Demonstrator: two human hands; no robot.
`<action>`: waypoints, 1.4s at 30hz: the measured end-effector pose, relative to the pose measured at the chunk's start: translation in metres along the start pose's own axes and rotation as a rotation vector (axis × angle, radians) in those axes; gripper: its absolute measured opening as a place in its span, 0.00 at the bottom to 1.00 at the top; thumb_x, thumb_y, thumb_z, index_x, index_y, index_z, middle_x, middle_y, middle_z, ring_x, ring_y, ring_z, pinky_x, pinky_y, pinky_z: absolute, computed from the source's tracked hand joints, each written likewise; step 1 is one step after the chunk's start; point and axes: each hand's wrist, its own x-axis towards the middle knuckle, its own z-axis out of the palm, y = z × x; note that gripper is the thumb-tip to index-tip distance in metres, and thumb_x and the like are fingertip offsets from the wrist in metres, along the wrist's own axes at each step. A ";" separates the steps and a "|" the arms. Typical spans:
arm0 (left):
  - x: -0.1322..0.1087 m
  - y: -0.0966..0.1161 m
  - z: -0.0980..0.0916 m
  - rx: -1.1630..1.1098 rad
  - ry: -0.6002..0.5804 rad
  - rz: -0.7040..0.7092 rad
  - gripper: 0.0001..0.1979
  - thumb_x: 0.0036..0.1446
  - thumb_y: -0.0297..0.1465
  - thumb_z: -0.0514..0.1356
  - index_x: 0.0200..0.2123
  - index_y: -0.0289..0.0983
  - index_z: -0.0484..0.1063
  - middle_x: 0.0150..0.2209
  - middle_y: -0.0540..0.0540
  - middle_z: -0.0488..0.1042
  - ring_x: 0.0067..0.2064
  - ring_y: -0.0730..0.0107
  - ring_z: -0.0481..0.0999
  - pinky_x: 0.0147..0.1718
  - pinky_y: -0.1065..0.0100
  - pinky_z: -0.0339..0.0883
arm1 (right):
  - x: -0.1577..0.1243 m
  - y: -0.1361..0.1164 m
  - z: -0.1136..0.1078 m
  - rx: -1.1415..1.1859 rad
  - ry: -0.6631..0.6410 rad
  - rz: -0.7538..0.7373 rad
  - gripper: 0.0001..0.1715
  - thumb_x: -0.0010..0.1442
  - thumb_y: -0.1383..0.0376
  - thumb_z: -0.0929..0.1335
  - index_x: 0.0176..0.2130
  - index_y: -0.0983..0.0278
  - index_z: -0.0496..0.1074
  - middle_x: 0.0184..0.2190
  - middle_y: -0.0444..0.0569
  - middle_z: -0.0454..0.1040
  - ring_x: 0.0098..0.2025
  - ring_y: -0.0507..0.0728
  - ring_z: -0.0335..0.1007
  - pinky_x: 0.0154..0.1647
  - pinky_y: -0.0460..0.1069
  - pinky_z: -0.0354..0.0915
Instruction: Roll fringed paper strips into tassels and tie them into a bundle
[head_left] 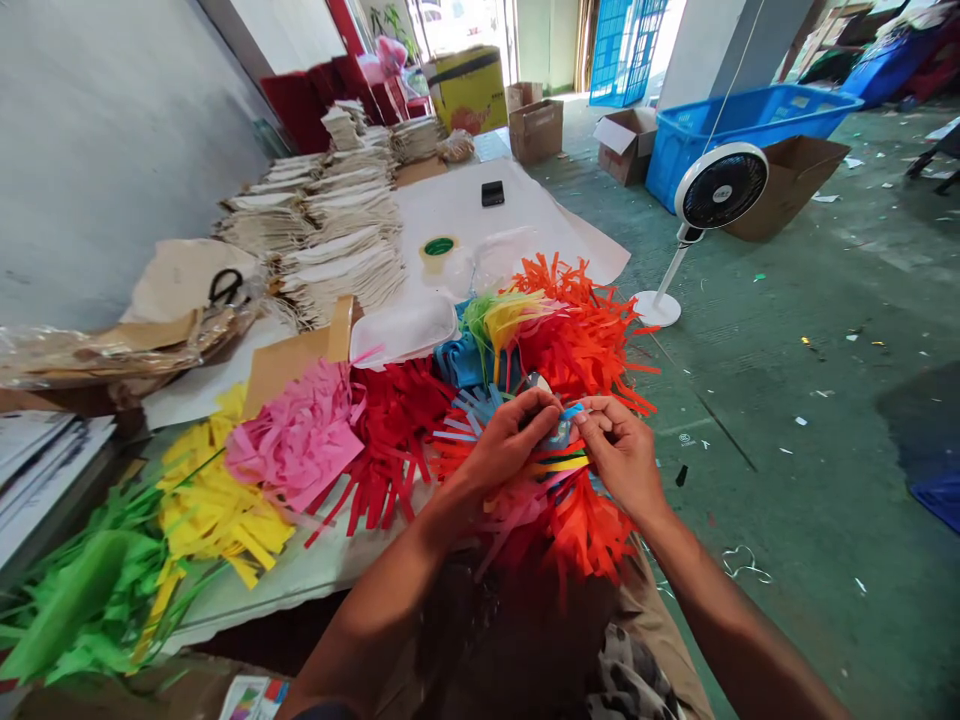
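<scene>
My left hand (510, 435) and my right hand (621, 455) meet near the table's front edge, fingertips pinched on a small light-blue strip of paper (573, 411) between them. Just below them, multicoloured paper streamers (566, 464) spread out. An orange fringed paper tassel (589, 530) hangs over my lap. Behind my hands lies a big pile of orange-red fringed paper (592, 335), with a green and yellow tassel (510, 318) on it. Red fringes (397, 420), pink paper (300, 430), yellow fringes (217, 490) and green fringes (90, 590) run leftward along the table.
A white plastic tray (405, 332), a tape roll (439, 250) and a black box-like object (493, 193) rest on the table. Stacked off-white bundles (337, 220) stand along the left, near black-handled scissors (226, 288). A white fan (721, 190) and blue crate (667, 150) are right.
</scene>
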 end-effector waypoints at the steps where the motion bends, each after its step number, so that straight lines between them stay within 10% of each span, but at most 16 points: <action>1: 0.001 0.001 -0.001 -0.022 0.001 -0.022 0.21 0.65 0.51 0.63 0.38 0.38 0.71 0.31 0.52 0.67 0.31 0.74 0.63 0.32 0.70 0.59 | 0.000 0.000 0.000 -0.006 -0.001 -0.002 0.17 0.69 0.50 0.70 0.44 0.62 0.75 0.26 0.42 0.75 0.24 0.51 0.63 0.27 0.48 0.59; 24: 0.008 0.002 -0.003 0.239 0.162 0.206 0.14 0.66 0.42 0.66 0.34 0.38 0.76 0.37 0.48 0.75 0.39 0.69 0.74 0.43 0.68 0.68 | -0.001 0.001 -0.001 -0.158 -0.089 -0.102 0.22 0.72 0.52 0.68 0.29 0.60 0.71 0.24 0.41 0.67 0.27 0.52 0.60 0.29 0.49 0.57; 28: 0.011 0.005 -0.004 0.212 0.124 0.198 0.12 0.63 0.38 0.69 0.48 0.40 0.80 0.37 0.49 0.78 0.38 0.71 0.76 0.40 0.70 0.70 | -0.001 0.001 -0.001 -0.162 -0.081 -0.115 0.22 0.73 0.53 0.68 0.30 0.61 0.71 0.24 0.41 0.65 0.26 0.51 0.58 0.29 0.49 0.55; 42: 0.008 0.007 0.006 0.740 0.174 0.323 0.09 0.72 0.36 0.58 0.41 0.41 0.78 0.37 0.52 0.83 0.36 0.72 0.80 0.39 0.71 0.67 | -0.004 0.001 -0.006 -0.039 -0.078 -0.054 0.15 0.72 0.52 0.67 0.45 0.59 0.77 0.26 0.41 0.66 0.25 0.52 0.58 0.26 0.49 0.54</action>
